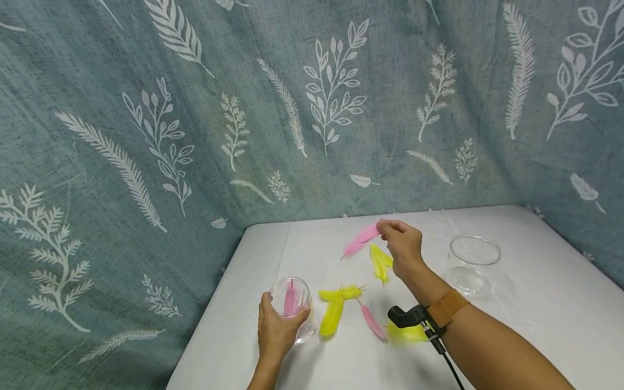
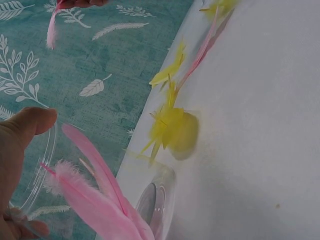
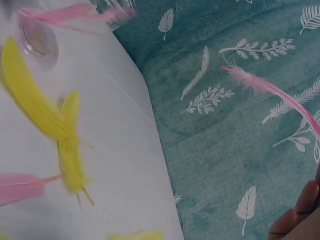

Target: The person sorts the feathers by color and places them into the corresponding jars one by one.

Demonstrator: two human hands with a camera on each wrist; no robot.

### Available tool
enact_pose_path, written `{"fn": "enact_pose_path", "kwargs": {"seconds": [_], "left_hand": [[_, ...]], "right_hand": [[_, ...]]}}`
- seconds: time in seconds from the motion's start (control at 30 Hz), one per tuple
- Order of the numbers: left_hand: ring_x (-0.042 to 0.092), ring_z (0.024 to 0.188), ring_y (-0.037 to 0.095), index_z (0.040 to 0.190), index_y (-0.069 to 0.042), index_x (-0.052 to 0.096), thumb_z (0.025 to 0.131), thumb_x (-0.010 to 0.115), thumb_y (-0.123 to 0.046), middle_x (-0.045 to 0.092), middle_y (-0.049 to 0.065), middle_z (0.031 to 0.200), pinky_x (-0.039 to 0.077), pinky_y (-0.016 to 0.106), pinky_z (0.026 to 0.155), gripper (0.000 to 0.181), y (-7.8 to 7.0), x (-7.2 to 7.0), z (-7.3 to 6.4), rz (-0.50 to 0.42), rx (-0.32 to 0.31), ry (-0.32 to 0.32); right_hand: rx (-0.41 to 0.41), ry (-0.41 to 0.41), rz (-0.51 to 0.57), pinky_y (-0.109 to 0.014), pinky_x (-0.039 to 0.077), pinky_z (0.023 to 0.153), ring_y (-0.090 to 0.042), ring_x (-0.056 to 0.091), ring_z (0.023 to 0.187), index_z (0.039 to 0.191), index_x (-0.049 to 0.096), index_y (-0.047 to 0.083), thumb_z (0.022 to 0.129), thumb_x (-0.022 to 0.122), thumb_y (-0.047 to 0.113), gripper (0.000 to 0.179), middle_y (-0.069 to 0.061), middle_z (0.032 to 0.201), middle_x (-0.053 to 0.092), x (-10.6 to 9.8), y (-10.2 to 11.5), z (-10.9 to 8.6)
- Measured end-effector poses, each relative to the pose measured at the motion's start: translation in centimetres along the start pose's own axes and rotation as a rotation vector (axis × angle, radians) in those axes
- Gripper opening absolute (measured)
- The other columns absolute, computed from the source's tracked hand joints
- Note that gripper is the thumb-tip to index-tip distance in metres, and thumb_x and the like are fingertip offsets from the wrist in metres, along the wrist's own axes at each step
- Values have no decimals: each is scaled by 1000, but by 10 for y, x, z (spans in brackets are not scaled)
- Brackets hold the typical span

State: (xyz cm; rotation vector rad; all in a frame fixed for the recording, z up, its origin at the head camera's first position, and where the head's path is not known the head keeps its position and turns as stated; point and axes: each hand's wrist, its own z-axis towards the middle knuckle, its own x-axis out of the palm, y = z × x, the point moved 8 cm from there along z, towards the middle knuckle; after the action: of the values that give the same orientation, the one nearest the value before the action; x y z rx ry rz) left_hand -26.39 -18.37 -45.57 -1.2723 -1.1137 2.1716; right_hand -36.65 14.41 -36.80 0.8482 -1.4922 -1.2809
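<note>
The left hand [image 1: 275, 327] clasps a clear round jar [image 1: 304, 331], likely steadying it; the right hand [image 1: 402, 241], well apart, pinches a long pink feather [image 1: 362, 240] above the white table [image 1: 536, 303], quill [image 1: 343, 257] free. From the left wrist, soft pink feathers [image 2: 95, 205] lean inside the jar; the right-wrist view crops the pinch, its firmness unclear.

This is a curtained-off table nook; whether it stands in a home, a studio or some other room cannot be told. Blue-green cloth [image 1: 312, 187] printed with white leaves, sprigs and ferns [image 1: 336, 89] hangs behind the far edge of a plain white table [image 1: 546, 295] and along its left and right edges, wrapping round both rounded far corners. Soft folds in the fabric mark it as drapery.
</note>
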Motion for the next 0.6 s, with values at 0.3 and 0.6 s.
{"fn": "enact_pose_path", "kwargs": {"seconds": [0.3,0.6], "left_hand": [[52,113,38,138,-6,37,60,89,-47,49,17,130,41,57,93,102,-1,0,1,-12,9,3],[53,112,38,137,-5,38,59,89,-47,49,17,130,42,56,93,102,-1,-1,0,-10,19,-3]], "right_hand": [[-20,18,41,-36,38,88,-23,55,89,103,68,-1,88,73,19,26,1,84,64,14,5,-6],[-24,47,66,-40,37,96,-23,54,88,104,66,-5,89,71,16,27,-1,85,63,29,2,-15]]}}
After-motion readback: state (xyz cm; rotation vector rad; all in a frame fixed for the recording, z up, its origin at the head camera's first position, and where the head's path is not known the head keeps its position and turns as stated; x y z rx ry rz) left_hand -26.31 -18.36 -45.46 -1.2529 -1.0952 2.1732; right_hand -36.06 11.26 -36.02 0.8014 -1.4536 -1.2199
